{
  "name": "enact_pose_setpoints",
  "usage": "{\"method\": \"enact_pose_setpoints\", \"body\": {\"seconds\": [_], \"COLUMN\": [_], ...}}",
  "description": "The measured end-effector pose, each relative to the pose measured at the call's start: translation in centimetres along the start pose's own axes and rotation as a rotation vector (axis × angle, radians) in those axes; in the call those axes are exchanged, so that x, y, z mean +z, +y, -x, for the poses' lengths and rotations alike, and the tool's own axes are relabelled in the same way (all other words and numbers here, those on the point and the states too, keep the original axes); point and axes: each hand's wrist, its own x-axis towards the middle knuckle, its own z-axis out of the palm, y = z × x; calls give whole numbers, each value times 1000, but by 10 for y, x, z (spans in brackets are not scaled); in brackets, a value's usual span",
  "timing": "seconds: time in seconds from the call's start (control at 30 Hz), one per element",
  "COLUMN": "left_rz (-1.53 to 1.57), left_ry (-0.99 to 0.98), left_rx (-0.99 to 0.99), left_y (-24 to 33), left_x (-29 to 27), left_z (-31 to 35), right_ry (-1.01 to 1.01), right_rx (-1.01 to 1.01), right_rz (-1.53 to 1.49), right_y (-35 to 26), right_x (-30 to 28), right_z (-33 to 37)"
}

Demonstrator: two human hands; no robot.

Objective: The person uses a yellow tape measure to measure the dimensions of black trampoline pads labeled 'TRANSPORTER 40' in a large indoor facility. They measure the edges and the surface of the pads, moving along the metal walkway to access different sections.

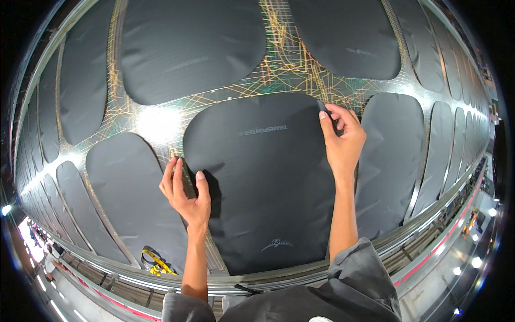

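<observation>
While right hand [346,146] curls, grip unclear, rounded black panel [271,193], faintly printed; left hand [189,206] parted, empty

- We take this for a factory or large workshop.
- We see one very long worktable [289,64], its top crossed by yellow and green lines.
- Rows of matching dark panels [257,182] cover it left and right.
- Metal rails [407,234] follow its near edge.
- To the right, we notice bright lamps [476,262].

Two hands [188,205] [346,140] and over twelve panels [268,182] show.
</observation>
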Motion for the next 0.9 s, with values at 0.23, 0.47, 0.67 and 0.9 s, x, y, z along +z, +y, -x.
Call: {"method": "enact_pose_setpoints", "body": {"seconds": [0.23, 0.47, 0.67, 0.9], "left_rz": [-40, -14, -39, -29], "left_ry": [-5, 9, -6, 0], "left_rx": [57, 54, 56, 39], "left_y": [0, -2, -2, -2], "left_x": [0, 5, 5, 6], "left_z": [-2, 0, 0, 2], "right_ry": [11, -29, -60, -59], "right_rx": [-66, -275, -313, -348], "right_rz": [14, -14, 24, 16], "right_y": [6, 13, 21, 22], "right_x": [3, 1, 0, -3], "right_z": [-7, 0, 4, 3]}}
